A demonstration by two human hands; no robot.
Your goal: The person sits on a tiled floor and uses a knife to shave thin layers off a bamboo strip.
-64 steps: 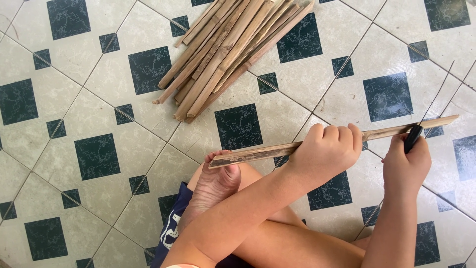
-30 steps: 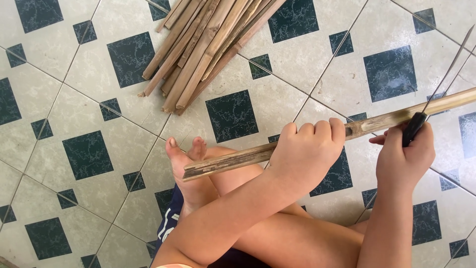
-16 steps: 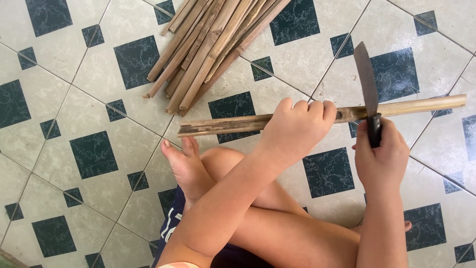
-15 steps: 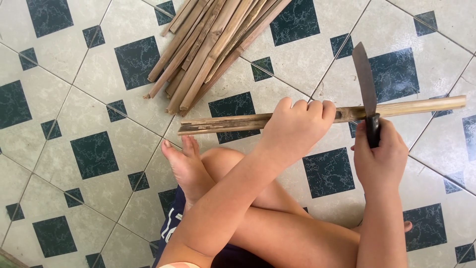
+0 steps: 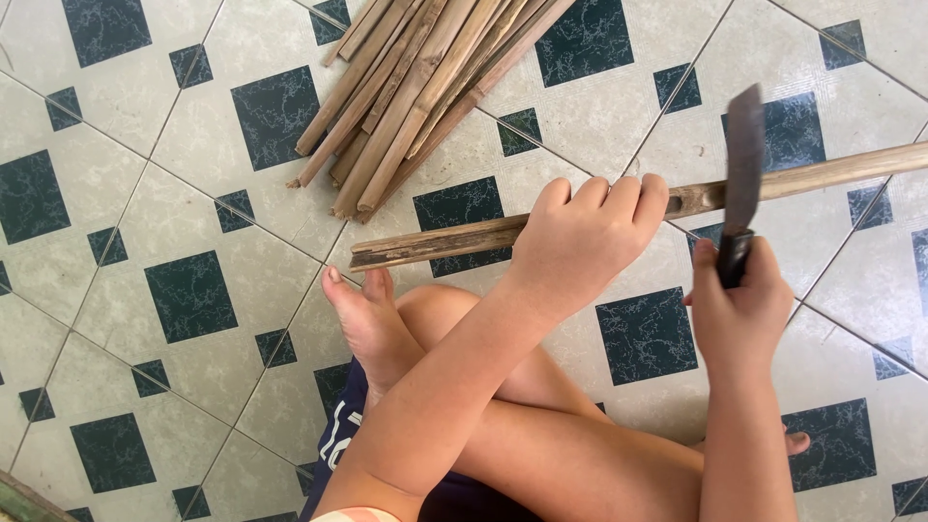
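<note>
Long bamboo stick (image 5: 822, 179) held level across centre-right of frame, gripped from above by closed left hand (image 5: 585, 242). Knife (image 5: 742, 159) clasped by handle in closed right hand (image 5: 739, 309), blade raised over stick, contact unclear. Cut not visibly begun. Pile of bamboo strips (image 5: 425, 87) stacked at top centre on tiled floor (image 5: 145, 193).

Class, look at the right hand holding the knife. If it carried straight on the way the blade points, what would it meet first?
Probably the bamboo stick: the right hand points the knife up across it. Depth is unclear, so contact can't be confirmed.
</note>
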